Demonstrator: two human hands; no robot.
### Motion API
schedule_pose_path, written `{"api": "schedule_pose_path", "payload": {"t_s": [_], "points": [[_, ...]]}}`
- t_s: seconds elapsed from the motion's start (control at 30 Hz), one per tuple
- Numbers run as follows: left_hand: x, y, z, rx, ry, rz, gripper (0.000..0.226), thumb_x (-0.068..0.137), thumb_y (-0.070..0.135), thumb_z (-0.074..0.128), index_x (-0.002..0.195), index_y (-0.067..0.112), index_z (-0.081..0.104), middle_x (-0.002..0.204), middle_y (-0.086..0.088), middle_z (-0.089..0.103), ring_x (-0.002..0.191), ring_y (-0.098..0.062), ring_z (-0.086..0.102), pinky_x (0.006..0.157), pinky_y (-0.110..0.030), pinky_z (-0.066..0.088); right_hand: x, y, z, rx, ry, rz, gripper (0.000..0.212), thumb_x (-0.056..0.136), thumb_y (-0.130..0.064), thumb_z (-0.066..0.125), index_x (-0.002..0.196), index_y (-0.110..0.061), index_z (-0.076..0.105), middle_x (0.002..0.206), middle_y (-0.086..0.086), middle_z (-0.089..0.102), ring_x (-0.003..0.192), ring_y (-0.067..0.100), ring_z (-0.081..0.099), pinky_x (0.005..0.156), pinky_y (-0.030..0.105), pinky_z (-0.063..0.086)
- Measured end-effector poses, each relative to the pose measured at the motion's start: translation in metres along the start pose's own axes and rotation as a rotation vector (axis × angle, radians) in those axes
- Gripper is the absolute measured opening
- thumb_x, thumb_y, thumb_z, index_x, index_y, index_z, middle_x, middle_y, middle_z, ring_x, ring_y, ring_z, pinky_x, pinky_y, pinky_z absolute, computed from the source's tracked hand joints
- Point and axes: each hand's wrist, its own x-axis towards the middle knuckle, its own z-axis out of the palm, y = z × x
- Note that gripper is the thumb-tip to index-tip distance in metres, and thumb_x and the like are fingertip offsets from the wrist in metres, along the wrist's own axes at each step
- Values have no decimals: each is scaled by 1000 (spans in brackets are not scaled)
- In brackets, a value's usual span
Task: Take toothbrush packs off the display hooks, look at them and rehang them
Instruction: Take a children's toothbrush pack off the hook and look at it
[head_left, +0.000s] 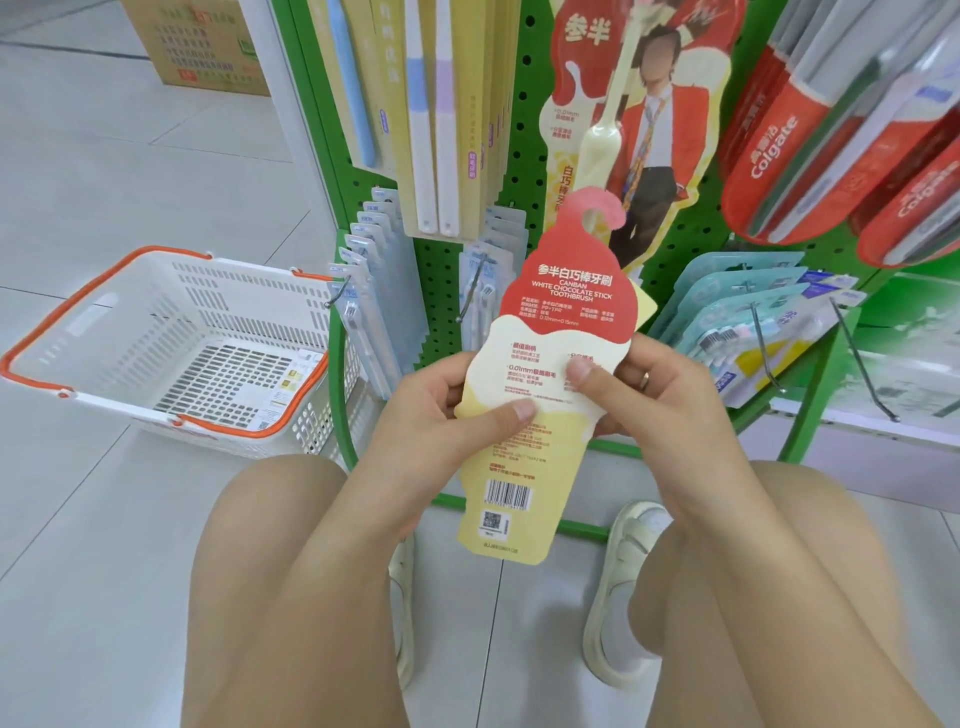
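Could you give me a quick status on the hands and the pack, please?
Left hand and right hand both grip toothbrush pack. Pack off hook, back side up. Nothing obstructing.

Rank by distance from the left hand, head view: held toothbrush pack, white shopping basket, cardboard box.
1. Toothbrush pack: gripped by the left hand itself, right hand too.
2. Shopping basket: on the floor, to the left.
3. Cardboard box: far upper left, beyond the basket.
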Motion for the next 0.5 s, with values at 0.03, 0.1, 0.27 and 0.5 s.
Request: {"api": "schedule_pose_path", "payload": {"t_s": [0.03,0.1,0.27,0.5], "points": [[0,0,0,-1,5,2,34,70,18,75,103,14,70,99,-5,76,93,-25,72,79,-38,60,0,0,0,-3,-1,-1,23,78,-19,64,100,-13,68,90,0,75,77,14,71,59,27,57],[-1,1,0,-3,0,2,34,70,16,79,103,13,70,99,-5,76,93,-25,72,79,-38,60,-1,0,0,-9,-8,-4,25,73,-22,66,97,-16,68,90,-4,76,79,11,71,59,23,55],[-2,4,2,-8,4,-3,35,66,18,76,100,14,70,96,-5,76,90,-25,73,78,-38,60,-1,1,1,-31,-31,-13,24,68,-22,69,92,-19,68,89,-10,75,81,7,71,62,18,53],[-2,6,0,6,-4,-1,32,67,16,84,96,17,71,95,-4,76,88,-23,73,76,-37,61,-1,0,-1,-60,-30,-56,23,67,-22,70,90,-19,69,89,-10,75,82,9,71,63,19,53]]}}
